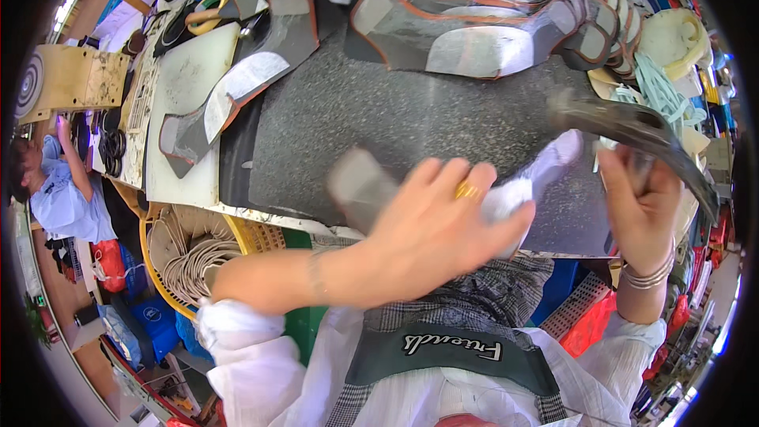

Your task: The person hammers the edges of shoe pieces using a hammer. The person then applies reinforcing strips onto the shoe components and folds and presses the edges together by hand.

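A dark grey and white shoe upper piece lies at the near side of the black board, partly blurred. My left hand, with a gold ring, is closed over its middle, thumb spread to the right, hiding much of the piece. At the right, my right hand is wrapped round the handle of a hammer. The dark curved hammer head is raised beside the piece's right end, its far end smeared by motion. Further off, several similar upper pieces with orange-edged white patches lie overlapped, and another upper piece lies to the left.
The black board covers the table's middle; a white cutting board lies left of it. A yellow basket of pale strips stands below the table's left edge. Light green straps hang at the right. Another person sits far left.
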A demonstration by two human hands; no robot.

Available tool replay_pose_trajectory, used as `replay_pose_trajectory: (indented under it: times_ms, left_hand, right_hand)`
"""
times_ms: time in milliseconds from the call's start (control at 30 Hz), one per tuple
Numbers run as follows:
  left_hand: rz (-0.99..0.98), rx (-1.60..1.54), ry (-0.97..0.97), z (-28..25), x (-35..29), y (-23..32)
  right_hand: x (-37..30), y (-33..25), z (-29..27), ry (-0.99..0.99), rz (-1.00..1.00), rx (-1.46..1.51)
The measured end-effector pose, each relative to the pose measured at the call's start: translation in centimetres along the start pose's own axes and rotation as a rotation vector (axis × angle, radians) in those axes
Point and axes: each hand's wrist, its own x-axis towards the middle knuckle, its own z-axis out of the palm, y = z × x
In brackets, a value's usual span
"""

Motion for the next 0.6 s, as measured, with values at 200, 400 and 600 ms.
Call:
replay_pose_trajectory:
  times_ms: [200, 400, 600]
  left_hand:
    - [-0.489, 0.729, 0.023, -10.3, -1.6, -10.8]
    - [-0.274, 0.482, 0.112, -7.4, 1.5, -11.3]
    - [-0.131, 0.464, 0.194, -0.2, 11.7, -11.2]
  right_hand:
    - [-0.3, 4.8, -5.3, 0.302, 0.137, 0.169]
    - [5.9, 8.5, -3.3, 0.245, -0.230, -0.235]
    - [16.7, 6.4, 1.3, 0.160, -0.402, -0.469]
